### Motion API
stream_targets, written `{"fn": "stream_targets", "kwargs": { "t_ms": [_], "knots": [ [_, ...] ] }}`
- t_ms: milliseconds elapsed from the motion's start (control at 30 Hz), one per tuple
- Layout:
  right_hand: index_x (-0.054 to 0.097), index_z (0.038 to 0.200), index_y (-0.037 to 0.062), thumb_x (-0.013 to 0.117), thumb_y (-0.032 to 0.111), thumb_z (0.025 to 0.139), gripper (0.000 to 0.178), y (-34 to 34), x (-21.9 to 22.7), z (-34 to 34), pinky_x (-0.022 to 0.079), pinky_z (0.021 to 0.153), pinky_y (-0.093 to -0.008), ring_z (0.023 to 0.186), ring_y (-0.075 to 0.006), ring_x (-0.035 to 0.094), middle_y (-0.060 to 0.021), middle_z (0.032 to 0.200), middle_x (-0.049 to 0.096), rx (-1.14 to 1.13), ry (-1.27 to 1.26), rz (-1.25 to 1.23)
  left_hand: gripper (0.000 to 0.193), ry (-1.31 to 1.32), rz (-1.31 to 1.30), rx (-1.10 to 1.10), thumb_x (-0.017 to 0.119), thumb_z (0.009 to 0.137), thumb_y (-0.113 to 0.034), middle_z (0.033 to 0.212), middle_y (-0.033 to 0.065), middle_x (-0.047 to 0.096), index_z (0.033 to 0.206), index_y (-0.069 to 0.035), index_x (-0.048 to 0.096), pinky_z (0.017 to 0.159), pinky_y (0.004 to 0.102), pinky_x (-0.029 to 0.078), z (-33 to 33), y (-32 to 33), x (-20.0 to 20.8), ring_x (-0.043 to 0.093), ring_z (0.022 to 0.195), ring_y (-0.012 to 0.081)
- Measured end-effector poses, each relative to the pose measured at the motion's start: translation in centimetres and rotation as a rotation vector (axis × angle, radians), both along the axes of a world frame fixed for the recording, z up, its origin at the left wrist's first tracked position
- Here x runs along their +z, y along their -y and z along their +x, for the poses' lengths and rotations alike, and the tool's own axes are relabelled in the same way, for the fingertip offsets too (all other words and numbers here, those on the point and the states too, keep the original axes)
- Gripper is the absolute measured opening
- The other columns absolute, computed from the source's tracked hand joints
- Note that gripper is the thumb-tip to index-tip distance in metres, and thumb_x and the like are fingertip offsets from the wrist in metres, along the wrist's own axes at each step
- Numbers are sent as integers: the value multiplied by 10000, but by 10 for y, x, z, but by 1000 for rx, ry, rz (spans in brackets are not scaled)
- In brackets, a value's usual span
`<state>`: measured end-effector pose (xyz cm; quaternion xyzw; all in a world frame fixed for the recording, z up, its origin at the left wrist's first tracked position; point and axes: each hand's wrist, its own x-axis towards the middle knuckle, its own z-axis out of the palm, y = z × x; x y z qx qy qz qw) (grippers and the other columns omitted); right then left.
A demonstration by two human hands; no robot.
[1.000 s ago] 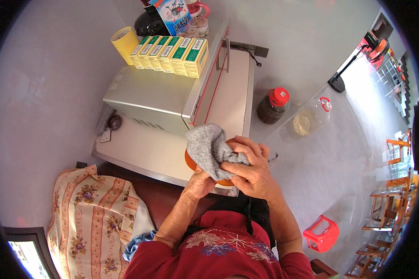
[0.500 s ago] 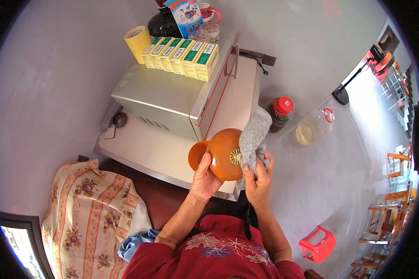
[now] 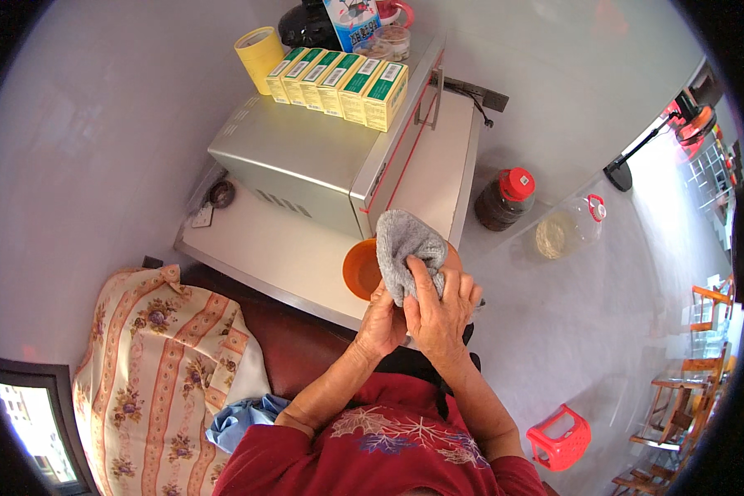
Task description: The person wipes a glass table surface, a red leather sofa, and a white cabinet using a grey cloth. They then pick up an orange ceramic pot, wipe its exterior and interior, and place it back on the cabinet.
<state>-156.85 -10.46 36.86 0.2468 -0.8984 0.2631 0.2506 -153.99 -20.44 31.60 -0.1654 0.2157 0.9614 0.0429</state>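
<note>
A glossy orange-brown round vessel (image 3: pixel 358 269) is in front of me, with a flared, cup-like part at its left. A grey knitted cloth (image 3: pixel 405 240) covers most of its rounder part, so the gold ornament there is hidden. My left hand (image 3: pixel 380 326) grips the vessel from below, its fingers partly hidden by the cloth. My right hand (image 3: pixel 440 321) is closed on the cloth and presses it against the vessel.
A silver oven-like appliance (image 3: pixel 298 157) stands on the white table (image 3: pixel 264 252), topped by several yellow-green boxes (image 3: pixel 380 95) and a yellow cylinder (image 3: pixel 260 58). On the floor are a red-lidded jar (image 3: pixel 504 198), a clear jug (image 3: pixel 566 231) and a red stool (image 3: pixel 559 438). A floral-covered seat (image 3: pixel 157 372) is at left.
My right hand has moved the cloth leftward over the round face, covering the gold ornament. The vessel has turned and my hands have come closer together. The view has shifted slightly.
</note>
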Motion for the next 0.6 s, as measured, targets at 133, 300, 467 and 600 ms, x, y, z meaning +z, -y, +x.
{"fn": "stream_targets", "kwargs": {
  "t_ms": [133,300,467,600],
  "knots": [
    [656,1014,151,673,212,687,333,-3,-2,5,311,830,-394,1008,-254,453,-60,1048,506,63,-143,-36,407,-26,-50,1,582,900,-287,1198,27,551,1255,-109,492,932,318,468,2,3,0,543,1080,167],
    [620,850,88,686,146,648,220,-37,-35,34,416,776,-394,948,-259,537,-80,1040,545,361,37,35,470,25,233,-33,559,903,-397,1228,31,530,1280,-136,454,945,390,453,-9,25,6,518,1114,202],
    [566,951,-16,623,68,762,215,-95,-65,22,476,715,-326,813,-231,583,-145,891,580,-177,339,-452,468,-138,49,102,562,919,-328,1293,22,498,1320,-127,428,977,373,423,-16,19,30,495,1162,179],
    [576,920,-10,624,76,776,175,-74,13,-3,450,781,-336,868,-247,564,-136,905,574,-42,432,-719,433,-164,-250,7,590,907,-300,1217,25,548,1273,-92,491,974,334,419,-6,18,19,513,1127,146]
  ]
}}
